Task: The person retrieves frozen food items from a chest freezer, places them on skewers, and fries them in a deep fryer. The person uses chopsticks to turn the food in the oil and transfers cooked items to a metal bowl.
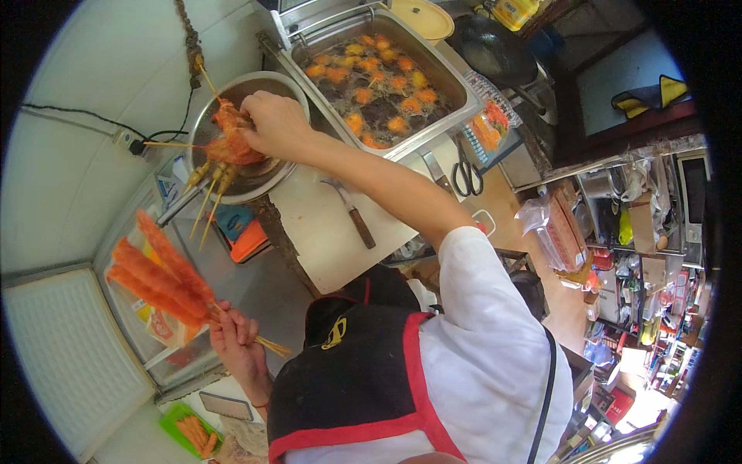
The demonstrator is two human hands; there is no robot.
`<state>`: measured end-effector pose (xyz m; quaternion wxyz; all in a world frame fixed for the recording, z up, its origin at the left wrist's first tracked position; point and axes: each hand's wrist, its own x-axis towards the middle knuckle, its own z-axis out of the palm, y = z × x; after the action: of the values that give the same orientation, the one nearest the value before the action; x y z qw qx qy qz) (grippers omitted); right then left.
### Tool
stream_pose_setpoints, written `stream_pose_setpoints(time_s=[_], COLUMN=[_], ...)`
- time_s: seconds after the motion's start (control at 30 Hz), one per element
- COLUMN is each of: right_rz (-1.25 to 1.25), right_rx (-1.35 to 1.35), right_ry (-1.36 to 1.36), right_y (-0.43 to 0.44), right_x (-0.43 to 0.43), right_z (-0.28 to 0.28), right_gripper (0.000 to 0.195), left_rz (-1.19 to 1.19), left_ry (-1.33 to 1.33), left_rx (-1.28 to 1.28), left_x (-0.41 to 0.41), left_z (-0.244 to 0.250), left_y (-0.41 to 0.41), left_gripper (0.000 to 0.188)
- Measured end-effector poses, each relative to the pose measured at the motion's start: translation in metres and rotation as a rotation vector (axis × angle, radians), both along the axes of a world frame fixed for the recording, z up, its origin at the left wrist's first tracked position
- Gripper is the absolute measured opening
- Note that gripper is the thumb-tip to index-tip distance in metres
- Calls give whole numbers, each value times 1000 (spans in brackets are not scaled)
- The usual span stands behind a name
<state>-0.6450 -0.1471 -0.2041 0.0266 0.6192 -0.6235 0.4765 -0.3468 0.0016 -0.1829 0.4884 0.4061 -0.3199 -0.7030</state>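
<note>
My left hand (237, 336) grips the sticks of several skewers of long, flat orange-red food (165, 275), held above a steel work surface (255, 296). Over a round metal basin (295, 98), my right hand (275, 124) has its fingers closed on orange-red coated skewered food (232, 142). The fingertips are partly hidden by the food and the hand itself. Two sticks from that food point towards the wall. Several skewers of greenish-brown food (223, 177) rest at the basin's near rim, their sticks hanging outward.
Orange pieces bubble in a rectangular fryer (385, 153) beside the basin. On a white board (295, 226) lies a wooden-handled knife (353, 217), with black-handled scissors (465, 174) farther right. A dark wok (493, 52) stands beyond. A green tray (174, 414) holds brown food sticks.
</note>
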Motion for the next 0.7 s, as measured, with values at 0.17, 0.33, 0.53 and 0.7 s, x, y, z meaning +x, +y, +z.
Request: stream_pose_setpoints(time_s=[0.17,0.33,0.53,0.7], right_rz=[-27,-280,-366,-169], right_rx=[105,-66,179,280], right_ry=[-193,-224,-35,-194], right_y=[34,88,101,104], right_x=[-58,-196,-279,-256], right_z=[35,38,-22,-15], right_gripper=[28,31,29,34], left_rz=[6,-36,-61,-82], left_ry=[-32,-60,-106,-97], left_rx=[11,4,31,30], left_x=[-16,-31,-52,-55], left_z=[9,12,15,12], left_y=[-2,-6,-11,-10], left_gripper=[16,16,17,18])
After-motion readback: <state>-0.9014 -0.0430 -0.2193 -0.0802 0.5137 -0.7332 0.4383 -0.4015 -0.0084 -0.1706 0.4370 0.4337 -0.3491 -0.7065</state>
